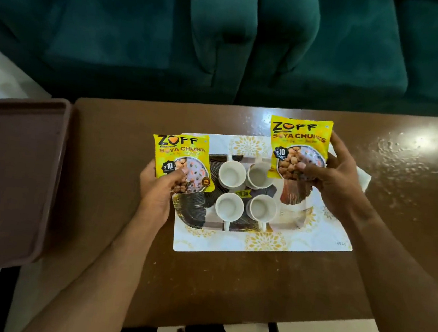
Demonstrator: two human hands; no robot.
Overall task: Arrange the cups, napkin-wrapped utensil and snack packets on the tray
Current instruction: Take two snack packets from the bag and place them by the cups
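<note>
Gripping two yellow foil snack packets, left hand clamping one, right hand the other; patterned rectangular tray carrying four white ceramic cups.

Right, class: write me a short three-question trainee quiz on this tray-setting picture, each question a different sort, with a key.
1. How many white cups stand on the patterned tray?
2. True or false: the left hand and right hand each hold a yellow soya chunks packet.
3. The cups stand: A) upside down B) upright and empty C) stacked.

Key: 1. four; 2. true; 3. B.
</note>
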